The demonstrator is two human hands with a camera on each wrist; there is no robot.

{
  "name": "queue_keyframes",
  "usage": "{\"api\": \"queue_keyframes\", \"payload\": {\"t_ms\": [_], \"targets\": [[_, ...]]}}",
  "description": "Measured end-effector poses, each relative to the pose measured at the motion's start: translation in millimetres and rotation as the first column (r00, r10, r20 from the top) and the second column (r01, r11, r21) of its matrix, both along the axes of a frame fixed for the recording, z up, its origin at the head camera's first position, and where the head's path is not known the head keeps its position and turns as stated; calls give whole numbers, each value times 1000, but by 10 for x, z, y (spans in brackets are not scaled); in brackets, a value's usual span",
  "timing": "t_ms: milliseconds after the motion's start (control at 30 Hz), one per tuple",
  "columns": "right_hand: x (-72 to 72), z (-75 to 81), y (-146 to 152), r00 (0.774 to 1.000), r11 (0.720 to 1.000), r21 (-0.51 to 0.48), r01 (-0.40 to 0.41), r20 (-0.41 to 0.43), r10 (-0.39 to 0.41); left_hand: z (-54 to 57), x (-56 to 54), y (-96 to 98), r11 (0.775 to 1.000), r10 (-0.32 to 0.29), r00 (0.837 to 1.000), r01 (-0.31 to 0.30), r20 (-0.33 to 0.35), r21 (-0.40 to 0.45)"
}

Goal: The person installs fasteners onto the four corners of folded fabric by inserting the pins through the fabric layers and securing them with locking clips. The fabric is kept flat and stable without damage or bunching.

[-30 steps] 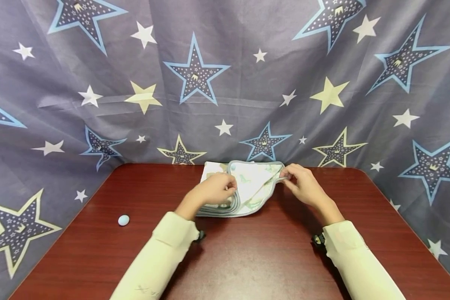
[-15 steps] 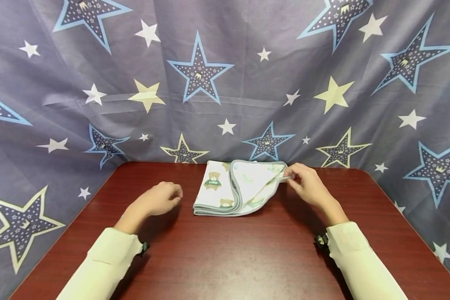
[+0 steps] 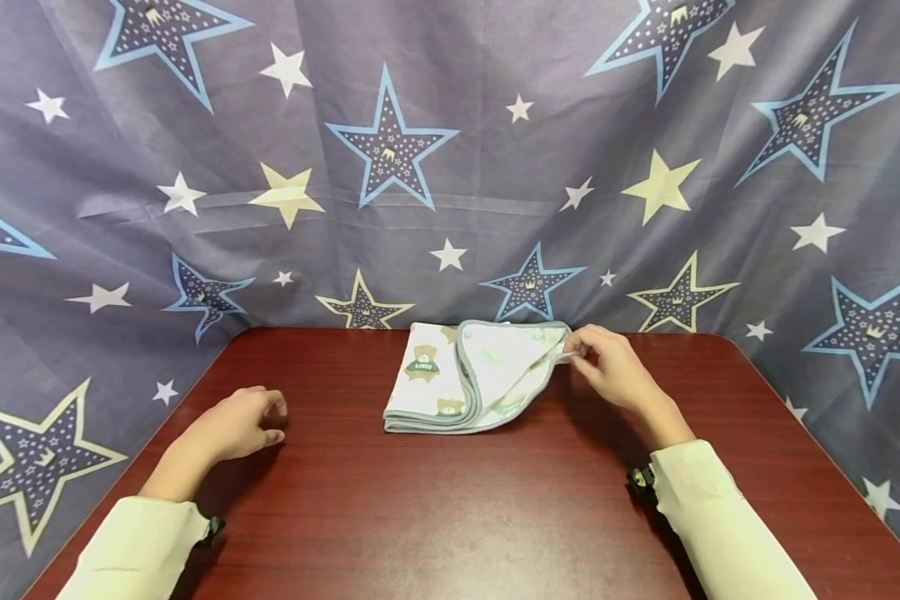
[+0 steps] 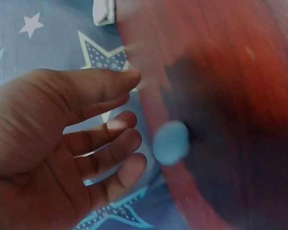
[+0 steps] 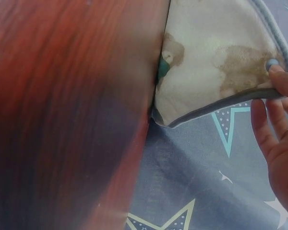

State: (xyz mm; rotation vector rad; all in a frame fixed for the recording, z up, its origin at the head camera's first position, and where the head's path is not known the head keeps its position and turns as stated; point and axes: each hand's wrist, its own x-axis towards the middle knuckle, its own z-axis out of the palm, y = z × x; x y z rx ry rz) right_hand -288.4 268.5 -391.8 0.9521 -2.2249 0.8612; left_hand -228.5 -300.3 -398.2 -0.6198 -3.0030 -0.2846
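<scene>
A white cloth point(image 3: 427, 375) with printed bears and grey edging lies folded at the table's back middle. Its right part is a lifted flap point(image 3: 498, 358); my right hand point(image 3: 611, 367) pinches the corner of that flap. In the right wrist view, thumb and fingers grip the grey edge of the cloth point(image 5: 201, 57), the thumb beside a small bluish round spot point(image 5: 272, 63). To the left, my left hand point(image 3: 232, 425) hovers over the table, fingers loosely bent and holding nothing. Just off its fingertips sits a light blue egg-shaped thing point(image 4: 171, 143), hidden by the hand in the head view.
The dark red wooden table point(image 3: 450, 508) reaches back to a grey-blue star-patterned curtain point(image 3: 420, 233), which also hangs along both sides. The egg-shaped thing stands close to the table's edge in the left wrist view.
My left hand has left the cloth and travelled left, now covering the egg-shaped thing in the head view. My right hand keeps its pinch on the corner almost unmoved.
</scene>
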Motion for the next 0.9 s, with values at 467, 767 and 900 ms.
{"api": "queue_keyframes", "payload": {"t_ms": [467, 767, 900], "targets": [[22, 10, -12, 1000, 1000, 4, 7, 13, -7, -80, 68, -245, 1000, -3, 999, 2, -45, -24], [29, 16, -16, 1000, 1000, 7, 14, 23, -14, -97, 18, -301, 1000, 14, 999, -15, 52, 14], [24, 24, -16, 1000, 1000, 9, 15, 23, -16, -60, -18, -289, 1000, 9, 999, -10, 52, 25]]}}
